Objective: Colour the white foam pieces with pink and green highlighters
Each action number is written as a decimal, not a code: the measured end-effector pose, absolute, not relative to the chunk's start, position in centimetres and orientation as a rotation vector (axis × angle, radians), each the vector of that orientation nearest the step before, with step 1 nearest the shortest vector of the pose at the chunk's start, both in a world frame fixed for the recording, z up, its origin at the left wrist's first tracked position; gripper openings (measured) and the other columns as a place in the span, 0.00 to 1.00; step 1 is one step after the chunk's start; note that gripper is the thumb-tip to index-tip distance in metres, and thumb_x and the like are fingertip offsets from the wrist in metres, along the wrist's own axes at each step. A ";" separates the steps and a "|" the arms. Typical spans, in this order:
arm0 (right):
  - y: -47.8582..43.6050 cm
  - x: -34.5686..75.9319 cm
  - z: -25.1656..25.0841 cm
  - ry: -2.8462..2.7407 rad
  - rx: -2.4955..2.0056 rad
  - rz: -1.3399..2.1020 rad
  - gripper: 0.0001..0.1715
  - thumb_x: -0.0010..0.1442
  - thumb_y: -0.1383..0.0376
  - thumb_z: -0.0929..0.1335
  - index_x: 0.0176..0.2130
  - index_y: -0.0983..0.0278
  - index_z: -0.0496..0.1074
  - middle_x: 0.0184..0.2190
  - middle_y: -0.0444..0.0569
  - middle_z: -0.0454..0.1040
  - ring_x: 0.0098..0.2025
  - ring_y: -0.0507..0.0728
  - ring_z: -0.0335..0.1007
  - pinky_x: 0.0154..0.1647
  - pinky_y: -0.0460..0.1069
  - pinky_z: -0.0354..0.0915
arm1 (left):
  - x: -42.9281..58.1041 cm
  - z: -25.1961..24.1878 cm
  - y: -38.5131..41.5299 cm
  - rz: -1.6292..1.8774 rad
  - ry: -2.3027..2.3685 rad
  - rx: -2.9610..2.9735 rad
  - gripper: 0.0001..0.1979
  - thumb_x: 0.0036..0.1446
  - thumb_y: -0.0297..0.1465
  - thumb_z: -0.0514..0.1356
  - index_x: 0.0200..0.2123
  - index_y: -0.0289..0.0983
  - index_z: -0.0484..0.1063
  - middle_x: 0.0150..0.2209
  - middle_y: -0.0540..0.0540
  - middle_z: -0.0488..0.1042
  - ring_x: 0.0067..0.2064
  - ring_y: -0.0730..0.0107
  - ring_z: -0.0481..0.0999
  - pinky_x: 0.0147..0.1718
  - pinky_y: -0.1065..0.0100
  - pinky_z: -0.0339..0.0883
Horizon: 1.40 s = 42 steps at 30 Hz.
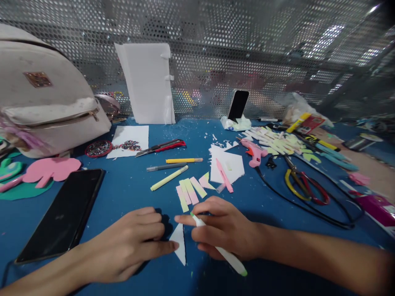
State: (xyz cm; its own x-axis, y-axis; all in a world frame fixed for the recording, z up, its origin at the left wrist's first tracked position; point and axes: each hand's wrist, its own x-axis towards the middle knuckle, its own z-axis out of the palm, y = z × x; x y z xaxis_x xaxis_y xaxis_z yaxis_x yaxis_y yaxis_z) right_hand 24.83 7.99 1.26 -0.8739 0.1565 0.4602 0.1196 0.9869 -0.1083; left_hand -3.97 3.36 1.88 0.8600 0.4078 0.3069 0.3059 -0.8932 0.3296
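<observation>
My right hand (226,230) is closed around a white marker (230,261) with green ends. The green tip at its upper left shows between the fingers, and the index finger stretches left over the paper. My left hand (132,242) has its fingers curled. Its thumb presses a small white paper triangle (179,245) on the blue table, left of the marker. Just beyond the hands lie several paper strips (188,191) coloured pale yellow-green and pink. A torn white sheet (236,166) with an open pink highlighter (224,174) on it sits past my right hand.
A large black phone (61,213) lies at the left, before a pale backpack (46,94). Pens and a red utility knife (163,146) are mid-table. Right are a pink glue gun (254,152), its black cable, scissors (308,185) and a paper-strip heap (274,139).
</observation>
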 end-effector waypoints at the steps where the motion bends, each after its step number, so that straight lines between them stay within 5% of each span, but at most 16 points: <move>1: 8.0 24.8 1.3 -2.650 -0.146 0.132 0.08 0.73 0.62 0.64 0.44 0.63 0.69 0.48 0.49 0.81 0.52 0.56 0.70 0.50 0.51 0.64 | -4.0 1.9 3.4 0.543 0.541 2.759 0.26 0.78 0.30 0.34 0.56 0.37 0.72 0.30 0.46 0.68 0.30 0.60 0.64 0.34 0.61 0.56; 11: 7.8 24.8 1.4 -2.653 -0.205 0.149 0.08 0.72 0.64 0.62 0.45 0.63 0.70 0.43 0.49 0.82 0.49 0.57 0.72 0.51 0.52 0.66 | -3.9 1.6 3.2 0.556 0.561 2.745 0.27 0.78 0.30 0.33 0.56 0.38 0.72 0.29 0.45 0.67 0.31 0.60 0.63 0.33 0.61 0.55; 17: 8.2 24.8 0.9 -2.578 -0.006 0.484 0.09 0.72 0.66 0.63 0.50 0.65 0.68 0.31 0.42 0.80 0.34 0.50 0.76 0.51 0.48 0.67 | -3.7 1.9 3.5 0.556 0.522 2.776 0.27 0.78 0.30 0.34 0.55 0.36 0.72 0.29 0.45 0.68 0.30 0.60 0.64 0.30 0.61 0.54; 22: 8.4 24.8 0.8 -2.600 0.042 0.470 0.06 0.72 0.63 0.65 0.41 0.63 0.68 0.41 0.47 0.83 0.37 0.50 0.77 0.53 0.47 0.67 | -3.6 2.0 3.4 0.623 0.462 2.879 0.22 0.77 0.27 0.38 0.54 0.32 0.71 0.27 0.45 0.69 0.28 0.61 0.63 0.28 0.61 0.55; 30: 8.3 24.9 0.8 -2.633 0.025 0.343 0.08 0.72 0.61 0.65 0.41 0.62 0.69 0.39 0.45 0.82 0.40 0.51 0.76 0.51 0.47 0.68 | -3.8 1.7 3.4 0.646 0.469 2.833 0.22 0.77 0.27 0.38 0.54 0.33 0.71 0.27 0.44 0.70 0.28 0.60 0.63 0.29 0.60 0.55; 38: 7.9 24.6 1.5 -2.617 0.131 0.211 0.09 0.72 0.62 0.64 0.39 0.61 0.71 0.49 0.44 0.82 0.45 0.52 0.76 0.44 0.47 0.71 | -3.9 1.7 3.3 0.648 0.488 2.785 0.23 0.78 0.29 0.37 0.54 0.35 0.71 0.28 0.44 0.70 0.29 0.60 0.65 0.29 0.61 0.54; 42: 8.0 24.7 1.3 -2.624 0.232 0.480 0.07 0.72 0.62 0.64 0.42 0.62 0.69 0.50 0.43 0.82 0.45 0.49 0.78 0.56 0.45 0.67 | -3.8 1.9 3.4 0.648 0.473 2.785 0.23 0.78 0.29 0.37 0.54 0.34 0.71 0.28 0.44 0.70 0.28 0.60 0.65 0.29 0.61 0.54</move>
State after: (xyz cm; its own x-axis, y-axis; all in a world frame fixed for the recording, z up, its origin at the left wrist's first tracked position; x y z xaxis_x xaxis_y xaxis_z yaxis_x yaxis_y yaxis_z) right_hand 24.66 8.02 1.27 -0.8800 -0.0804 0.4681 -0.2408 0.9250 -0.2938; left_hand -3.84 3.40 1.86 0.8490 0.3629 0.3841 0.2554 -0.9181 0.3030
